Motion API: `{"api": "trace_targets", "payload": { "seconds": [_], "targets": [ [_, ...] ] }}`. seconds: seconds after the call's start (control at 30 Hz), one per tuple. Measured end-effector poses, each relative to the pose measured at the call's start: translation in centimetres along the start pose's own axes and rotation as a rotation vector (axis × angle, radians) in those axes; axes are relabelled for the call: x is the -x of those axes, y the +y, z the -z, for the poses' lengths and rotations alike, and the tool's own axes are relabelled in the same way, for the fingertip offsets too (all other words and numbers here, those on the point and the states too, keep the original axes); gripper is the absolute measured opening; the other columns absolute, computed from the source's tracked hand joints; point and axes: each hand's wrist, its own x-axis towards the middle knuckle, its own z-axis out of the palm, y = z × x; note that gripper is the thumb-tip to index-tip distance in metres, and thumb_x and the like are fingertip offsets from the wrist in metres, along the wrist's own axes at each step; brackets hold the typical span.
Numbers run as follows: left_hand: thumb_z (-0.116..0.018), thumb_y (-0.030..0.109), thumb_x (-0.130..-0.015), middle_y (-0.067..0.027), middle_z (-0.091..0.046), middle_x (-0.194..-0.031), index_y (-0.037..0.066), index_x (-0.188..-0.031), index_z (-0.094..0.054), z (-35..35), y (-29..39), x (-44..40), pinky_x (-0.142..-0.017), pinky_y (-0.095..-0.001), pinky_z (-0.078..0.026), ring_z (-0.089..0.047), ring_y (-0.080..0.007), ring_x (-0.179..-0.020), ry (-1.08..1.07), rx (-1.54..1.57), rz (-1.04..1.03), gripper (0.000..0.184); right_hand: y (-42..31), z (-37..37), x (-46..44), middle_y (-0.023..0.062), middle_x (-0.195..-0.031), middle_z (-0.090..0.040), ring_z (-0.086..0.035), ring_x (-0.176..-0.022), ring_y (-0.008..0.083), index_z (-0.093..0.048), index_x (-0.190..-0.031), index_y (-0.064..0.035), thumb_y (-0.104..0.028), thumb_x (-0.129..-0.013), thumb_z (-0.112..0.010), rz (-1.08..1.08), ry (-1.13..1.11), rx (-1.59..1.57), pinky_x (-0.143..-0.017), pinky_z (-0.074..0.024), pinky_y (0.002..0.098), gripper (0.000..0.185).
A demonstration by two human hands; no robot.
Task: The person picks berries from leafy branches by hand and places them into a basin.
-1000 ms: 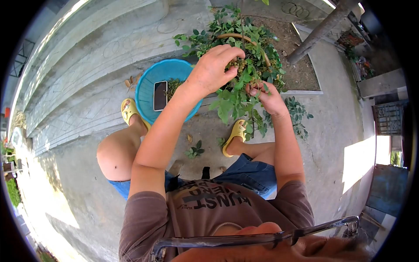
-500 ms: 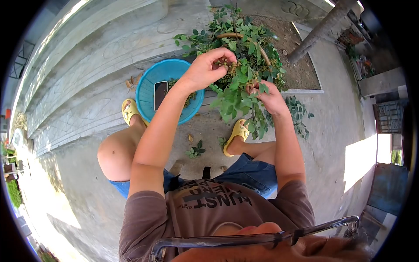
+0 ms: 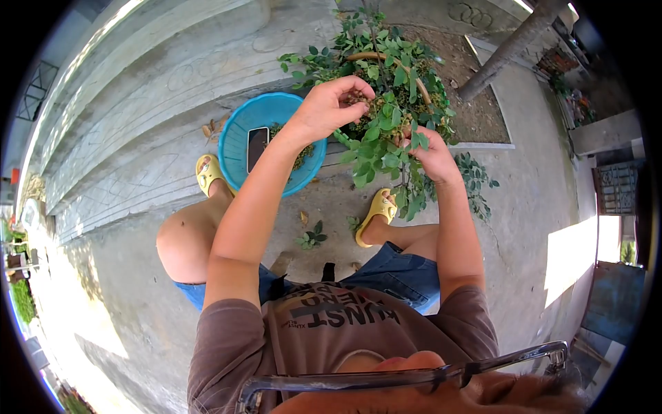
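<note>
My left hand [image 3: 331,110] is closed on a cluster of small greenish-brown berries [image 3: 357,98], its fingertips curled around them. To its right, my right hand [image 3: 433,153] is closed on a leafy branch [image 3: 379,148]; leaves partly hide its fingertips. Both hands are over a round basket [image 3: 368,55] heaped with leafy cuttings and berry clusters. Beside it, to the left, a blue plastic basin [image 3: 231,131] holds a phone [image 3: 257,146] and some loose berries [image 3: 301,157], partly hidden by my left forearm.
Concrete steps [image 3: 138,124] rise at the left. A slanting post [image 3: 510,52] stands by a soil bed [image 3: 476,114] at the upper right. Fallen leafy sprigs [image 3: 312,237] lie between my feet in yellow sandals [image 3: 378,217], and more foliage [image 3: 474,183] lies right of my right hand.
My left hand has moved slightly left and down from its place a second ago, and its fingers have closed in on the berries. My right hand stays nearly still at the branch.
</note>
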Motion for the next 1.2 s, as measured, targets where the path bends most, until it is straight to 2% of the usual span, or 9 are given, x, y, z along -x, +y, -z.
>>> {"api": "trace_targets", "payload": {
  "seconds": [0.47, 0.53, 0.63, 0.7, 0.77, 0.83, 1.03, 1.1, 1.2],
  "targets": [
    [-0.07, 0.012, -0.077, -0.0043, -0.064, -0.079, 0.005, -0.096, -0.065, -0.2, 0.6, 0.3, -0.061, -0.0258, -0.049, -0.056, -0.0102, -0.064, 0.136, -0.327, -0.04, 0.021, -0.4, -0.4, 0.2, -0.0025, -0.083, -0.058, -0.053, -0.08, 0.0073, -0.061, -0.088, -0.0026, 0.001, -0.083, -0.061, -0.045, 0.011, -0.046, -0.074, -0.0439, 0.0243, 0.006],
    [-0.07, 0.013, -0.077, -0.0046, -0.064, -0.079, 0.005, -0.096, -0.065, -0.2, 0.5, 0.3, -0.061, -0.026, -0.049, -0.056, -0.0105, -0.063, 0.146, -0.32, -0.03, 0.021, 0.4, 0.2, 0.1, -0.001, -0.09, -0.062, -0.055, -0.084, 0.0089, -0.061, -0.097, -0.0014, -0.005, -0.082, -0.062, -0.026, -0.019, -0.017, -0.078, -0.0438, 0.0253, 0.015],
    [-0.07, 0.014, -0.076, -0.0052, -0.065, -0.08, 0.004, -0.094, -0.064, -0.2, 0.5, 0.4, -0.061, -0.0265, -0.048, -0.056, -0.0109, -0.063, 0.154, -0.411, -0.058, 0.021, 1.0, 0.5, 0.0, -0.0009, -0.091, -0.062, -0.055, -0.084, 0.0089, -0.061, -0.096, -0.0015, -0.006, -0.082, -0.063, -0.015, -0.032, -0.046, -0.078, -0.0435, 0.0251, 0.015],
    [-0.069, 0.011, -0.078, -0.0004, -0.06, -0.073, 0.001, -0.092, -0.063, -0.3, 0.4, 0.4, -0.057, -0.023, -0.044, -0.051, -0.0048, -0.062, 0.154, -0.431, -0.111, 0.018, 1.0, 0.5, 0.0, -0.001, -0.091, -0.062, -0.055, -0.084, 0.0089, -0.062, -0.096, -0.0015, -0.007, -0.082, -0.064, -0.022, -0.038, -0.055, -0.079, -0.0432, 0.0251, 0.015],
    [-0.069, 0.011, -0.079, 0.0, -0.06, -0.073, 0.002, -0.092, -0.063, -0.3, 0.1, 0.4, -0.057, -0.0228, -0.043, -0.05, -0.0047, -0.062, 0.156, -0.417, -0.119, 0.017, 0.8, 0.3, 0.0, -0.0012, -0.091, -0.062, -0.055, -0.085, 0.0088, -0.062, -0.096, -0.0016, -0.008, -0.082, -0.064, -0.03, -0.043, -0.063, -0.079, -0.0429, 0.0251, 0.015],
    [-0.068, 0.011, -0.08, 0.0004, -0.059, -0.072, 0.002, -0.092, -0.064, -0.4, -0.3, 0.4, -0.057, -0.0225, -0.043, -0.05, -0.0046, -0.063, 0.156, -0.401, -0.127, 0.016, 0.6, 0.1, 0.0, -0.003, -0.086, -0.059, -0.052, -0.081, 0.0067, -0.06, -0.091, -0.0027, 0.001, -0.084, -0.059, -0.029, -0.032, -0.04, -0.076, -0.0433, 0.0238, 0.008],
    [-0.064, 0.009, -0.083, 0.0008, -0.06, -0.073, 0.0, -0.089, -0.063, -0.4, -2.1, 0.1, -0.059, -0.0222, -0.044, -0.052, -0.005, -0.064, 0.131, -0.198, 0.019, 0.011, 0.3, -0.2, -0.1, -0.0031, -0.086, -0.058, -0.052, -0.082, 0.0067, -0.059, -0.092, -0.0028, 0.001, -0.084, -0.059, -0.025, -0.039, 0.01, -0.075, -0.0435, 0.0241, 0.008],
    [-0.069, 0.015, -0.076, -0.0035, -0.06, -0.069, 0.002, -0.089, -0.065, -0.6, -2.8, 0.0, -0.058, -0.0237, -0.043, -0.05, -0.0076, -0.062, 0.202, -0.057, 0.057, 0.019, 0.3, -0.1, -0.1, -0.0031, -0.086, -0.058, -0.051, -0.081, 0.0068, -0.059, -0.093, -0.0026, 0.0, -0.084, -0.059, -0.019, -0.048, 0.044, -0.075, -0.0437, 0.0246, 0.009],
    [-0.067, 0.014, -0.077, -0.0041, -0.061, -0.07, 0.002, -0.089, -0.065, -0.6, -3.7, -0.2, -0.059, -0.0248, -0.044, -0.053, -0.0088, -0.063, 0.254, -0.18, 0.067, 0.017, -0.1, -0.5, -0.1, -0.0025, -0.086, -0.057, -0.051, -0.081, 0.0075, -0.059, -0.094, -0.0021, 0.0, -0.084, -0.06, 0.01, -0.049, 0.123, -0.075, -0.0441, 0.0251, 0.01]
  ]
}}
